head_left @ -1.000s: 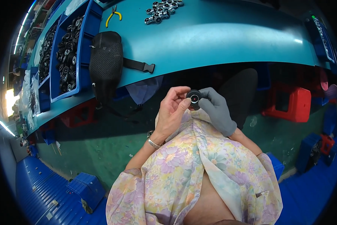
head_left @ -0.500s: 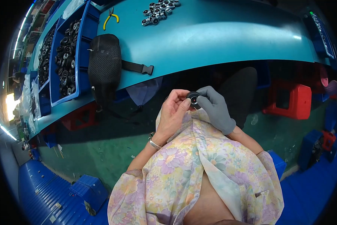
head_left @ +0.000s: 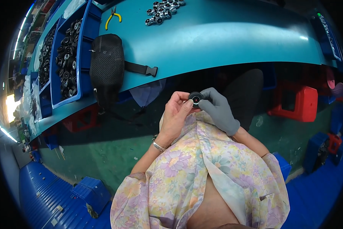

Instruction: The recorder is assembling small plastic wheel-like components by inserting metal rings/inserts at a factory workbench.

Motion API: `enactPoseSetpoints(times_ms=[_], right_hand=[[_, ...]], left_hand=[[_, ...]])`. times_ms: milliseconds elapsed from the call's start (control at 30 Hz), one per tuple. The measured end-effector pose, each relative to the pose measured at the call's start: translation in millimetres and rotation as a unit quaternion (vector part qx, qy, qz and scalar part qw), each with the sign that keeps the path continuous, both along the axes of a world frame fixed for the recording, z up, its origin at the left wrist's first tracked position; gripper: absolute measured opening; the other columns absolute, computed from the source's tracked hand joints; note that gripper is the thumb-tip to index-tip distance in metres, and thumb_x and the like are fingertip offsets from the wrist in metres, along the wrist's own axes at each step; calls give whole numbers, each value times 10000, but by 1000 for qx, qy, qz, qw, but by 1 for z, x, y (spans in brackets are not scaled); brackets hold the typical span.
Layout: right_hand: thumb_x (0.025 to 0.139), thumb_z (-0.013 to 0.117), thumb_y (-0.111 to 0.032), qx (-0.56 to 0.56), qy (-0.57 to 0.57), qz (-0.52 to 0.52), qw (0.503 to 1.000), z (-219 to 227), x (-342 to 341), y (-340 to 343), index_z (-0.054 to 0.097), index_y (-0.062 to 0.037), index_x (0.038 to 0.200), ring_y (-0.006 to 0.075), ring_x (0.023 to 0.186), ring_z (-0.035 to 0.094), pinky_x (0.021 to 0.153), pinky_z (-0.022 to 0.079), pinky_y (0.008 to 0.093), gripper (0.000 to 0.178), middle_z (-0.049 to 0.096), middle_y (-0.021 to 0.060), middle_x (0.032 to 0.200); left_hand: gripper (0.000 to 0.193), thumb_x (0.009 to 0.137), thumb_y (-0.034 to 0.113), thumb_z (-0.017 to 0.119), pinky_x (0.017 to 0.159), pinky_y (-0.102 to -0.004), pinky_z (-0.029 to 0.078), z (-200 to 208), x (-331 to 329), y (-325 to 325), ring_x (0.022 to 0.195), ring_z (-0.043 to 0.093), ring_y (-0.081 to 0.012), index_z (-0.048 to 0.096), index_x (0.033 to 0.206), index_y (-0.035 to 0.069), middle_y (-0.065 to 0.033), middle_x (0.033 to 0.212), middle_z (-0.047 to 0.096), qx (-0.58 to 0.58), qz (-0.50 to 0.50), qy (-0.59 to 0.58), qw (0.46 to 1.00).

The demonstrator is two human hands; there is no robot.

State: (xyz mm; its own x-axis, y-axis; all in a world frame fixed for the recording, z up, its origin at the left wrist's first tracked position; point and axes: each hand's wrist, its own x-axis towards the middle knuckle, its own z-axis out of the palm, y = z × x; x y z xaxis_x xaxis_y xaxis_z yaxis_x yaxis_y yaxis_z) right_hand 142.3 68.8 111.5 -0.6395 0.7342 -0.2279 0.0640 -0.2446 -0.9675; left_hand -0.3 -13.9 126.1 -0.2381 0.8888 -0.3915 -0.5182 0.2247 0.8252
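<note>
A small black wheel-like part (head_left: pixel 196 98) with a pale ring round its centre is held up above my lap. My bare left hand (head_left: pixel 178 110) pinches its left side between thumb and fingers. My right hand (head_left: pixel 219 108), in a grey glove, grips the same part from the right, its thumb near the ring. The ring side of the part faces up toward me. Beyond my hands, on the teal table (head_left: pixel 217 44), several shiny metal and black parts (head_left: pixel 162 12) lie in a cluster.
A blue bin (head_left: pixel 78 72) of black round parts stands at the table's left, beside a black mesh waist bag (head_left: pixel 107 61) with a buckled strap. Yellow-handled pliers (head_left: pixel 113 18) lie behind it. A red stool (head_left: pixel 297 103) is on the right; a blue crate (head_left: pixel 90 195) sits lower left.
The black part has turned in my fingers, so its ringed face now shows more fully. Both hands stay in nearly the same place.
</note>
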Motion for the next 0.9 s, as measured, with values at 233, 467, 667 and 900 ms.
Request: enactPoseSetpoints(times_ms=[233, 467, 667, 900], right_hand=[[900, 581, -124, 181, -49, 119, 975, 0, 8, 16, 570, -4, 927, 92, 767, 541, 659, 442, 278, 123, 575, 19, 819], [909, 569, -133, -43, 24, 9, 999, -7, -1, 3, 563, -6, 936, 100, 733, 513, 669, 431, 276, 131, 569, 27, 812], [894, 537, -82, 117, -49, 92, 988, 0, 4, 14, 560, 14, 949, 132, 737, 539, 667, 437, 285, 113, 575, 65, 823], [876, 535, -77, 166, -20, 133, 977, 1, 4, 17, 551, 17, 939, 183, 687, 531, 636, 423, 320, 114, 548, 91, 781]], left_hand=[[167, 991, 157, 523, 712, -251, 525, -2, -17, 1, 823, 626, -100, 520, 1048, 0, -53, 926, 622, -8, -128, 116, 985], [202, 1013, 190, 482, 735, -258, 532, 2, -4, 5, 804, 632, -132, 537, 1060, 2, -67, 954, 622, -20, -17, -48, 999], [203, 1010, 189, 481, 682, -244, 514, 6, -15, 5, 745, 605, -92, 545, 1027, -2, -48, 880, 613, -21, -105, 147, 983], [237, 995, 211, 487, 574, -230, 472, 5, -11, 1, 623, 565, -80, 536, 898, 0, -27, 708, 559, -25, -116, 259, 958]])
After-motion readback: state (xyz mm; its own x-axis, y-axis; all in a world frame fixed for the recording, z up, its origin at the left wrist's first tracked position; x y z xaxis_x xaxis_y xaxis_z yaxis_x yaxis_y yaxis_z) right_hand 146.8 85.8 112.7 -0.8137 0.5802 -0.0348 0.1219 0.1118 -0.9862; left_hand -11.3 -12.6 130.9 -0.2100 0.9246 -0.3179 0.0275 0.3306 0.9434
